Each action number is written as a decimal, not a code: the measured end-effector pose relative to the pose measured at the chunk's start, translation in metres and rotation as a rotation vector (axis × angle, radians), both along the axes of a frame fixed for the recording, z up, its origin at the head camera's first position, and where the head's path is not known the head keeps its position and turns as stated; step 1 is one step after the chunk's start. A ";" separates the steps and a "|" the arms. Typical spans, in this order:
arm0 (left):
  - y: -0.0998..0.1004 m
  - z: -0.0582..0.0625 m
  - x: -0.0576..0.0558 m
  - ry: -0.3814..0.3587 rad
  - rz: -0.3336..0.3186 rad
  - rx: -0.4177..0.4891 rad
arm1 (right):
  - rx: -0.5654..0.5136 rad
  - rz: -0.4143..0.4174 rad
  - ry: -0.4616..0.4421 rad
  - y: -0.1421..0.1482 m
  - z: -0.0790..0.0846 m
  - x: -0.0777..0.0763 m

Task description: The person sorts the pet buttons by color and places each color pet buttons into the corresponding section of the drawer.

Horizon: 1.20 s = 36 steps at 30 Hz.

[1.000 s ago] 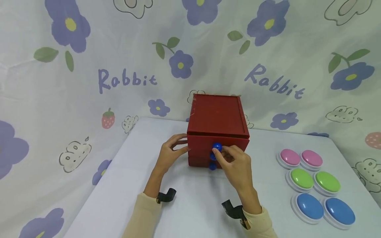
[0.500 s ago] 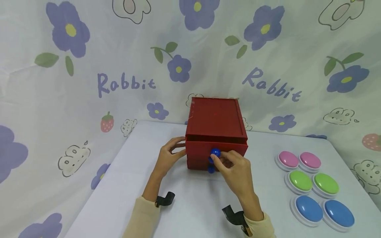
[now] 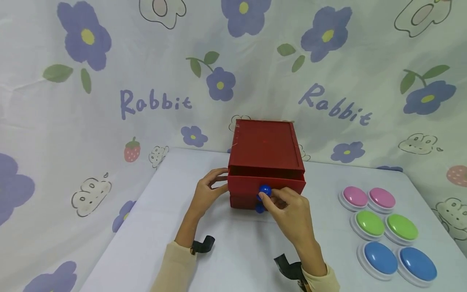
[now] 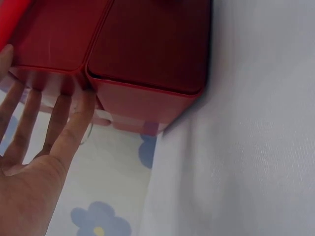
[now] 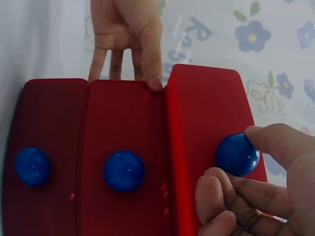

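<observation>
A red drawer cabinet [image 3: 264, 142] stands at the back of the white table, with three drawers stacked one over another. Its top drawer [image 5: 206, 103] juts out partway past the lower two. Between thumb and fingers, my right hand [image 3: 292, 215] pinches the round blue knob [image 5: 237, 154] of that drawer. The middle knob [image 5: 124, 170] and bottom knob [image 5: 32, 166] are untouched. My left hand [image 3: 205, 196] braces the cabinet's left side, its fingers stretched along the wall [image 4: 133, 103] and its thumb at the middle drawer's front edge. The drawer's inside is hidden in shadow.
To the right lie round push buttons on white bases in pairs: pink [image 3: 355, 196], green [image 3: 370, 222] and blue [image 3: 381, 257]. A flower-and-rabbit patterned cloth [image 3: 175, 52] hangs behind the table. Black wrist mounts [image 3: 203, 244] are on both forearms.
The top drawer has slid out toward me, widening the dark gap under the cabinet's top. My right hand came back with the knob, while the left hand stayed against the side.
</observation>
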<state>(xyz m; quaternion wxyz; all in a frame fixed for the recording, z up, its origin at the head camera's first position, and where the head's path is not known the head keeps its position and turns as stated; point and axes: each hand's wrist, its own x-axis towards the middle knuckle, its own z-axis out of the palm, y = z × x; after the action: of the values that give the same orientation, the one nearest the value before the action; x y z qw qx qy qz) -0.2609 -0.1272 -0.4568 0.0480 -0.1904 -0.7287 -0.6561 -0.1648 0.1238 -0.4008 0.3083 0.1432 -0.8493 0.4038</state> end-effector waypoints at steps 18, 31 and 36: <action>-0.001 -0.001 0.001 0.002 0.007 -0.019 | 0.065 -0.010 -0.110 -0.001 0.013 0.013; -0.001 -0.002 0.001 0.010 0.010 -0.020 | 0.144 -0.039 -0.237 -0.001 0.023 0.023; -0.001 -0.003 -0.001 -0.005 0.009 -0.025 | 0.152 -0.036 -0.278 -0.001 0.028 0.026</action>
<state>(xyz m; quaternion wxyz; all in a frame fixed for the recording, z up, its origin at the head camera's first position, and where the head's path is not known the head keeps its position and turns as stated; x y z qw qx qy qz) -0.2614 -0.1283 -0.4597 0.0470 -0.1859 -0.7377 -0.6473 -0.1384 0.1223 -0.3729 0.1831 0.0938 -0.9144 0.3486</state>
